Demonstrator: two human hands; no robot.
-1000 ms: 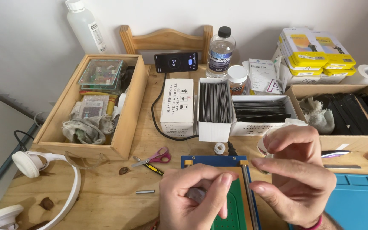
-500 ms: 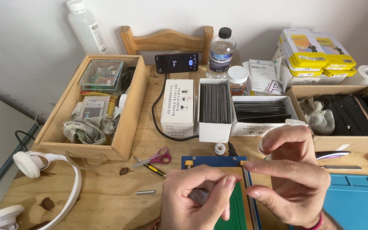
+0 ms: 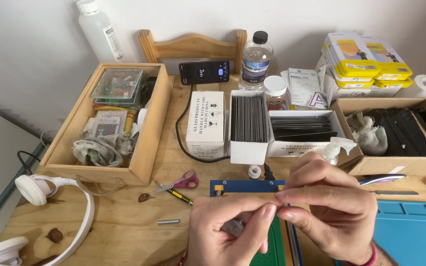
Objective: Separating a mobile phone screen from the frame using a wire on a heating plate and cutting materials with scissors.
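Over a wooden desk, the left hand and right hand meet fingertip to fingertip above a green mat — pinching something too small to identify. It looks light and delicate, best held by its edges.

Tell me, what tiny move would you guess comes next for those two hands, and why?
Probably a gentle pull apart of the fingertips. The left hand and right hand meet thumb to finger above the green mat, pinching something too small to make out, so peeling or separating it seems likeliest.
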